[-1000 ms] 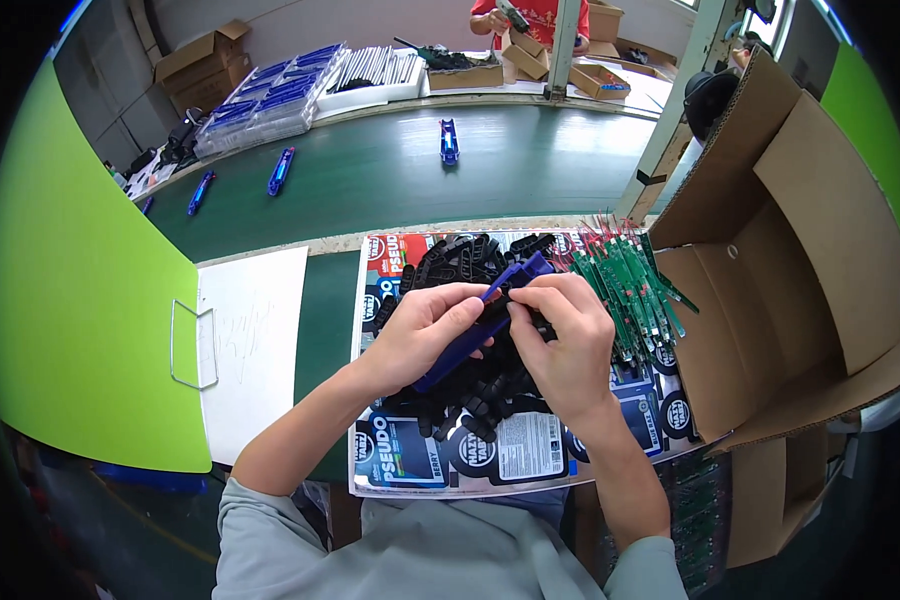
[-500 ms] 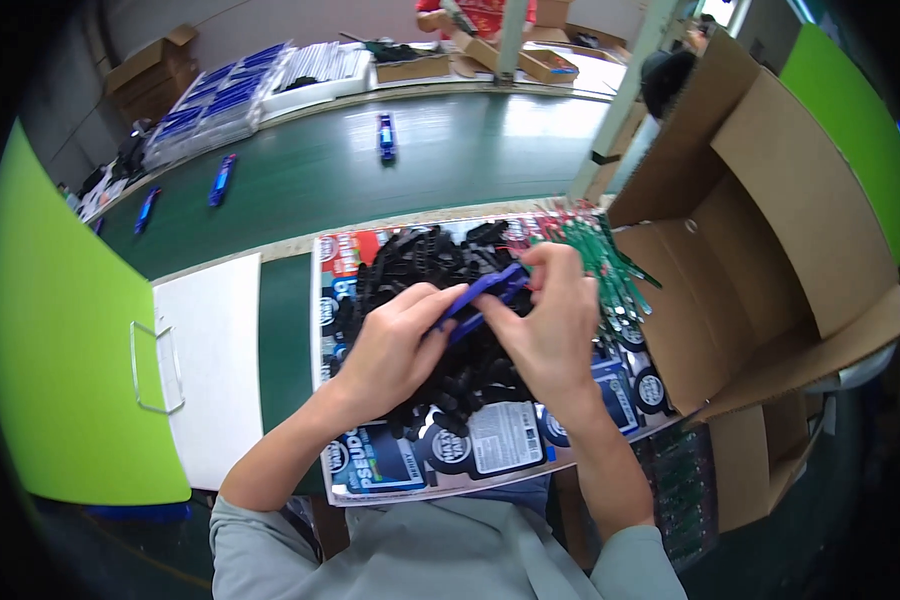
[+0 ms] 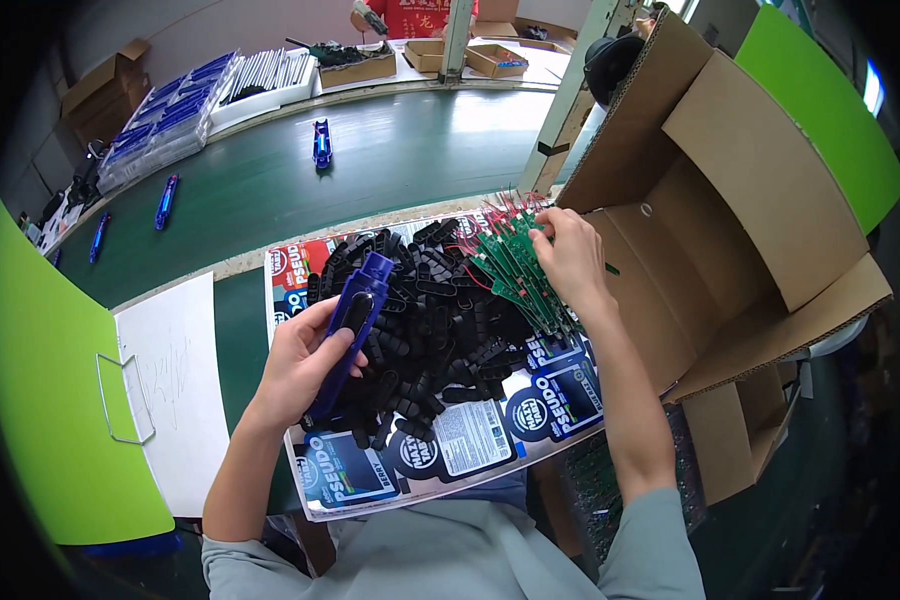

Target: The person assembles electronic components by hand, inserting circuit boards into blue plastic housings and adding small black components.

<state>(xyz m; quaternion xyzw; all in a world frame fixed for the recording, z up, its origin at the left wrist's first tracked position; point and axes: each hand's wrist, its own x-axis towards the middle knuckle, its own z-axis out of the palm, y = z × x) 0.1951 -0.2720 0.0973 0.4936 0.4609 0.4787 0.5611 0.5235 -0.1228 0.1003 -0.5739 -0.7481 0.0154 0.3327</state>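
Observation:
My left hand (image 3: 305,355) is closed around a long blue plastic housing (image 3: 372,275), held tilted over the left part of the pile. A black oval piece (image 3: 358,312) sits in the housing's face, and my thumb presses on its lower end. My right hand (image 3: 575,260) is at the heap of narrow green circuit boards (image 3: 515,265) with red wires, its thumb and forefinger pinched on the end of one board. Between the hands spreads a pile of small black plastic pieces (image 3: 435,330).
Printed sheeting (image 3: 460,470) lies under the parts. An open cardboard box (image 3: 710,250) stands to the right. Beyond runs a green conveyor belt (image 3: 240,160) with several blue housings (image 3: 322,145). A white sheet (image 3: 175,400) and green panel (image 3: 60,400) are at left. Another person (image 3: 415,18) stands across the belt.
Both hands were together on the blue housing. The right hand has let go and moved to the circuit boards; the left has drawn the housing leftward and tilted it more upright. The view has shifted.

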